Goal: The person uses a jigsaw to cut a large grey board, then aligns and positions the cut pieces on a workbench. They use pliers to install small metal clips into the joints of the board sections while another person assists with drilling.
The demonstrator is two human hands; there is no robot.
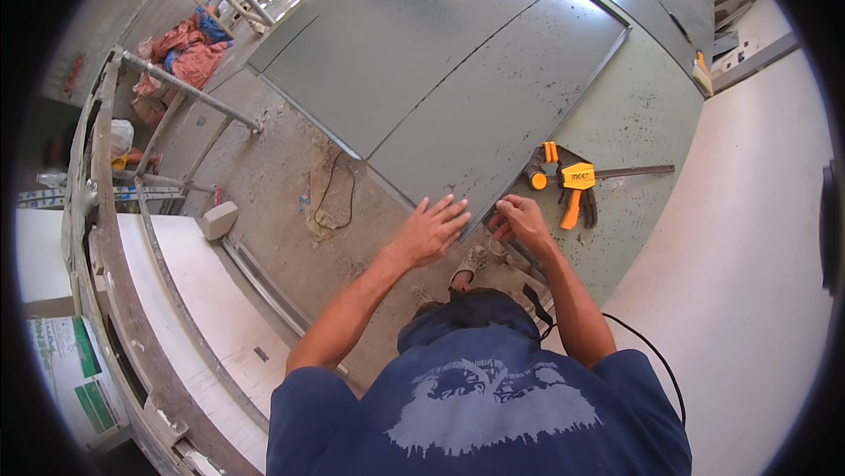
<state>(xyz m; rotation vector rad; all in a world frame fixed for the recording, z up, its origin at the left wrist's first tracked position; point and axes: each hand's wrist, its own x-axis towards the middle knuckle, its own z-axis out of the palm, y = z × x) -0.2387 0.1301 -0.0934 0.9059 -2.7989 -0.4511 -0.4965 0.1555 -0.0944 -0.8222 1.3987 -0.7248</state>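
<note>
Fingers of the left hand (pixel 431 231) lie spread and fairly flat over the close corner of the near grey panel (pixel 475 115), wrapped around nothing; such an open palm seems to suit steadying the sheet from above rather than gripping it. On the other side of that corner, the right hand (pixel 521 222) has its fingers curled in toward the panel's long edge, thumb and forefinger close together. Whether they pinch the rim, something small, or nothing, I cannot tell. Between them the two hands take the corner from both sides, probably because it is the part closest to the body and the easiest to control.

The near panel lies flat beside the far grey panel (pixel 378 62), a dark straight seam between them. Along its right edge the pale green worktop (pixel 629 229) shows, likely giving it broad support, while beyond its left edge the dusty floor (pixel 273 177) is visible.

An orange-and-black bar clamp (pixel 576 178) rests on the worktop just beside that right edge, its bar pointing away, apparently parked within easy reach of the right hand.
</note>
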